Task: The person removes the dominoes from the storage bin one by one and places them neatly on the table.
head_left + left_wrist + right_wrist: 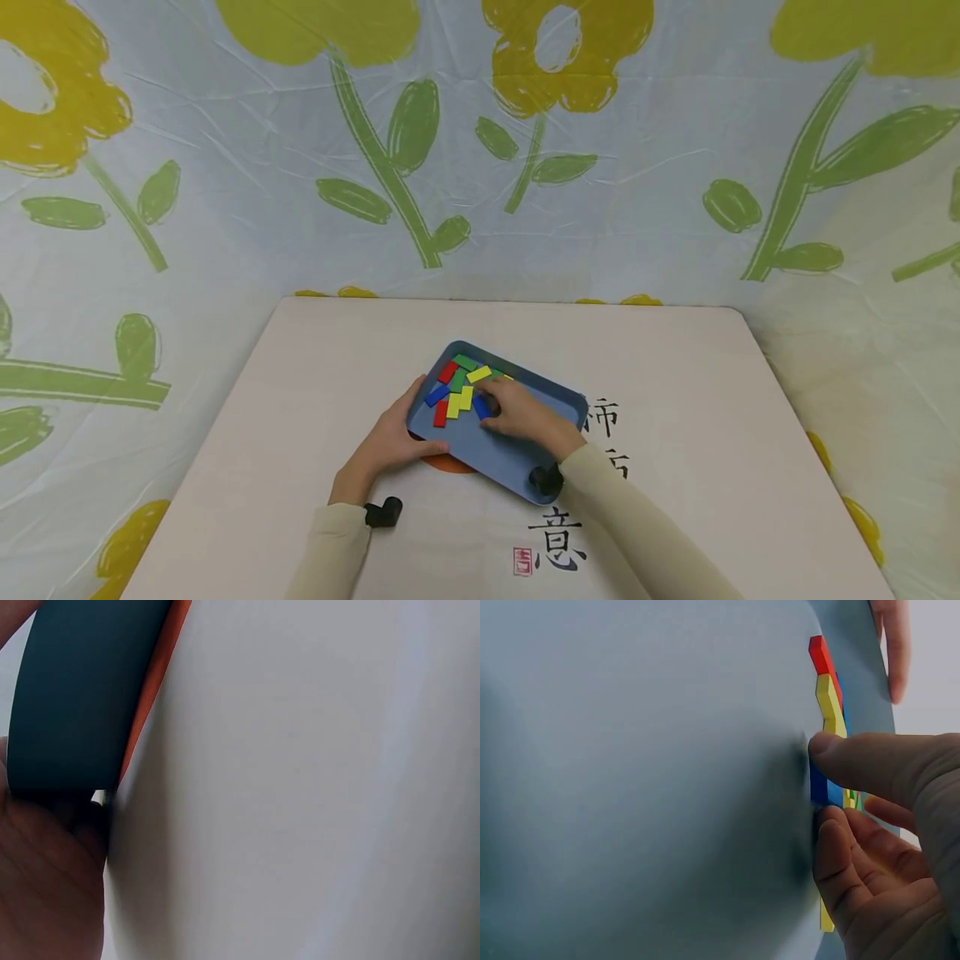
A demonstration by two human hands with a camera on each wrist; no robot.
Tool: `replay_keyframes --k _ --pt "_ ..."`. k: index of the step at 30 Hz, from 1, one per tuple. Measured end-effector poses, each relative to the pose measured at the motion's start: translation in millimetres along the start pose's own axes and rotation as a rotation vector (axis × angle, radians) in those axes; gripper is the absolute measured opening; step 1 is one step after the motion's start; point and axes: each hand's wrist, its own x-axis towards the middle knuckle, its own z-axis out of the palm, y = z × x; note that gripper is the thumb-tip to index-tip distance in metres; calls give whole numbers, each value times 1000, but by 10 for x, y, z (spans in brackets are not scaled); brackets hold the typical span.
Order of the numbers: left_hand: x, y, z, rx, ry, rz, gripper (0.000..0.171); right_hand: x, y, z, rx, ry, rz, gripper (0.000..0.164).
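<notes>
I see the right hand (517, 408) pinching one blue block (482, 407) in the tray (480, 446) — yellow blocks (467, 397) lie just left of this grip. Farther left, the left hand (393, 433) grips the tray's edge. Handling this piece seems the present step — moving it would call for careful fingers.

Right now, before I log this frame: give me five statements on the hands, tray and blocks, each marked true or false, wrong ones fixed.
1. The right hand pinches a blue block. True.
2. The left hand grips the edge of the tray. True.
3. The tray is round. False: it is rectangular with rounded corners.
4. At least two red blocks lie in the tray. True.
5. Every block there is red or blue. False: yellow blocks and green blocks lie there too.
</notes>
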Motion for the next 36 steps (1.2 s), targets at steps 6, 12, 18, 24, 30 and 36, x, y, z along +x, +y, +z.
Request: replay_keyframes --k 6,12,18,24,30,36 --pt "-9 -2 -11 -8 0 8 117 29 14 25 1 9 -3 53" --pt "-10 1 -1 -7 1 4 117 26 38 40 13 13 4 49" --pt "-16 5 0 -5 0 -6 116 18 52 41 29 24 -7 45" --pt "-17 10 1 -3 2 -18 115 -22 42 -24 47 30 21 43" --pt "-33 15 1 -4 2 -28 116 -58 64 -181 42 59 28 44" --pt "-34 41 -4 3 6 -28 116 -121 137 -374 73 126 30 44"
